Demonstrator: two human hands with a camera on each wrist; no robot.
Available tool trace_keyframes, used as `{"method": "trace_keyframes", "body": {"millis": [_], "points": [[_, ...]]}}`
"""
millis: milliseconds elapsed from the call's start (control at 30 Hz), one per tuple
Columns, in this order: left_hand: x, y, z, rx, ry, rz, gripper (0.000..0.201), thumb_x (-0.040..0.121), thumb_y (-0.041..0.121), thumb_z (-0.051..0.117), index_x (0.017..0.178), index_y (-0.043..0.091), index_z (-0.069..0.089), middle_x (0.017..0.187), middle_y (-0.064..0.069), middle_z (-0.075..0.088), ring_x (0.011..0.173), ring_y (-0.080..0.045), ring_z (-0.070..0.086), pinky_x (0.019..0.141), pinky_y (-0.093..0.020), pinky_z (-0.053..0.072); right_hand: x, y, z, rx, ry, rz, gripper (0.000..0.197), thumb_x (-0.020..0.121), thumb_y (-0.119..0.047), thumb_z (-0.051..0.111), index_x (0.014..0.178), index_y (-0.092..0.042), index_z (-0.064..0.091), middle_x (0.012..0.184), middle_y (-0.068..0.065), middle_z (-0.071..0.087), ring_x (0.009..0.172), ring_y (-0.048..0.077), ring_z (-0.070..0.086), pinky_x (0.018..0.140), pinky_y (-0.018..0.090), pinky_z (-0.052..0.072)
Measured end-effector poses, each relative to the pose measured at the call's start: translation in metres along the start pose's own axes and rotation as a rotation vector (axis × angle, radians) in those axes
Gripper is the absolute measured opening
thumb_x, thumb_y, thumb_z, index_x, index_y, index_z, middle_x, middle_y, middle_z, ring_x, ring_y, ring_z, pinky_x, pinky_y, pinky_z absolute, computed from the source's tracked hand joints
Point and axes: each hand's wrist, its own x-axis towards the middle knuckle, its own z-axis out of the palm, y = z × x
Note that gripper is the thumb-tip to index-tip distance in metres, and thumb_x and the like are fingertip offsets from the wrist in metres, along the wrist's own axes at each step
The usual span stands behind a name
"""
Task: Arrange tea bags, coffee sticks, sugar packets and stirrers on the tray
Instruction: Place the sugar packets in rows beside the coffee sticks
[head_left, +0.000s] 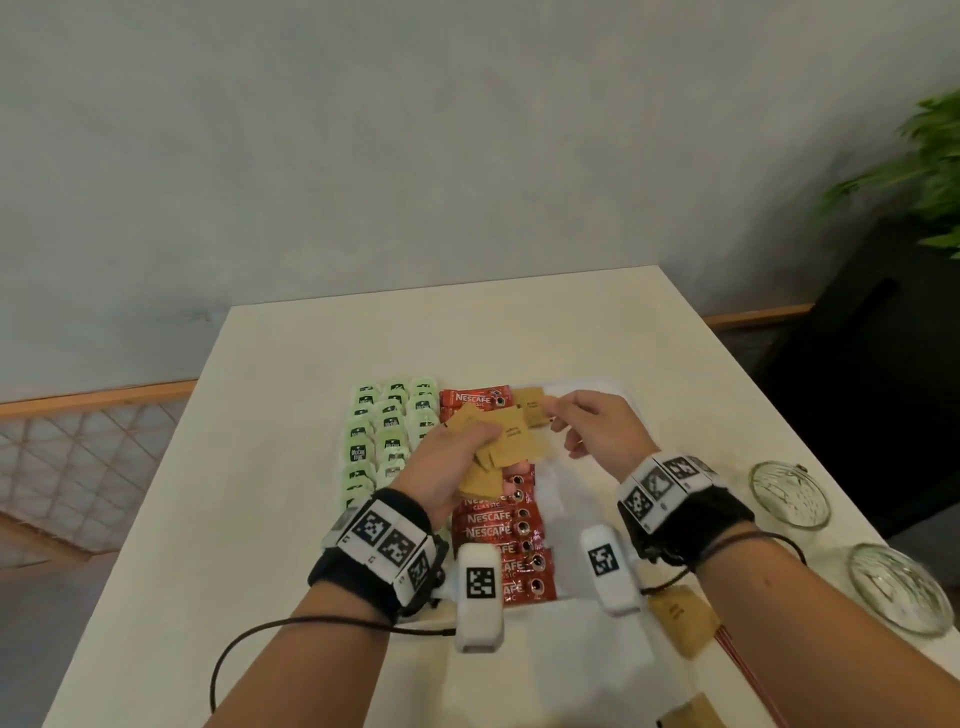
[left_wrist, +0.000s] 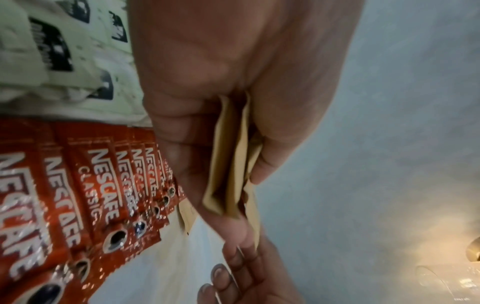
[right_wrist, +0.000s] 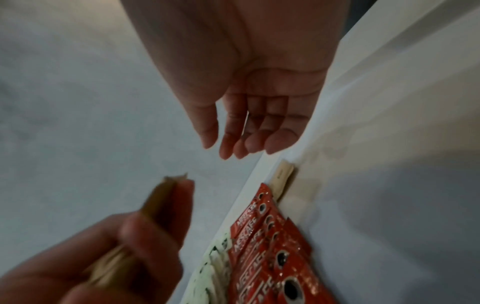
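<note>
Tray (head_left: 582, 387) right half bare white, open to a hand from the right and near side. Left columns filled: green tea bags (head_left: 390, 431), red Nescafe sticks (head_left: 501, 530). Far bench (head_left: 467, 332) bare. Two glass bowls (head_left: 789, 493) crowd the right bench edge; a brown sugar packet (head_left: 680, 618) lies near the tray's near-right corner.

— What's worn on the arms?

— Bare forearms, no sleeves. Each wrist carries a black fabric band (head_left: 363, 564) topped with white blocks printed with black square code markers.

— Anything sticking out from them?

— A rounded white module (head_left: 479, 597) juts from the left band and another (head_left: 609, 569) from the right, each with one code marker on top.

— Cables?

— A thin black cable (head_left: 244, 644) loops from the left module; another (head_left: 748, 543) arcs over the right forearm.
</note>
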Motion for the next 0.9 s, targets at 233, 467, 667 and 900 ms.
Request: {"method": "trace_keyframes", "body": {"millis": [233, 467, 667, 900], "points": [[-0.007, -0.015, 0.017, 0.122, 0.051, 0.154, 0.018, 0.096, 0.018, 0.062, 0.108, 0.006, 0.067, 0.096, -0.021, 0.074, 0.076, -0.028, 0.071, 0.063, -0.035, 0.059, -0.041, -0.005, 0.003, 0.074, -0.129, -0.017, 0.023, 0.079, -0.022, 0.079, 0.091, -0.011, 0.063, 0.067, 0.002, 0.066, 0.054, 0.012, 0.060, 0.056, 0.025, 0.052], [-0.024, -0.023, 0.024, 0.402, -0.003, 0.186, 0.018, 0.095, 0.019, 0.064, 0.111, 0.013, 0.066, 0.099, -0.009, 0.074, 0.081, -0.021, 0.074, 0.061, -0.033, 0.060, -0.054, -0.012, -0.009, 0.108, -0.120, -0.058, 0.012, 0.085, -0.007, 0.072, 0.095, -0.007, 0.065, 0.089, 0.016, 0.066, 0.067, 0.018, 0.065, 0.064, 0.033, 0.059], [-0.034, -0.026, 0.028, 0.496, 0.014, 0.157, 0.017, 0.095, 0.020, 0.064, 0.107, 0.009, 0.067, 0.099, -0.010, 0.074, 0.071, -0.016, 0.068, 0.058, -0.029, 0.056, -0.057, -0.018, -0.034, -0.036, -0.085, -0.194, 0.014, 0.094, -0.011, 0.061, 0.100, -0.020, 0.070, 0.086, 0.007, 0.063, 0.081, 0.018, 0.062, 0.062, 0.024, 0.054], [-0.032, -0.015, 0.036, 0.517, -0.011, 0.175, 0.023, 0.094, 0.024, 0.066, 0.113, 0.013, 0.067, 0.102, -0.009, 0.072, 0.079, -0.021, 0.070, 0.063, -0.036, 0.055, -0.061, -0.030, -0.051, -0.193, -0.281, -0.165, 0.032, 0.077, -0.015, 0.080, 0.105, -0.021, 0.066, 0.076, 0.003, 0.074, 0.069, 0.008, 0.062, 0.066, 0.021, 0.049]]}}
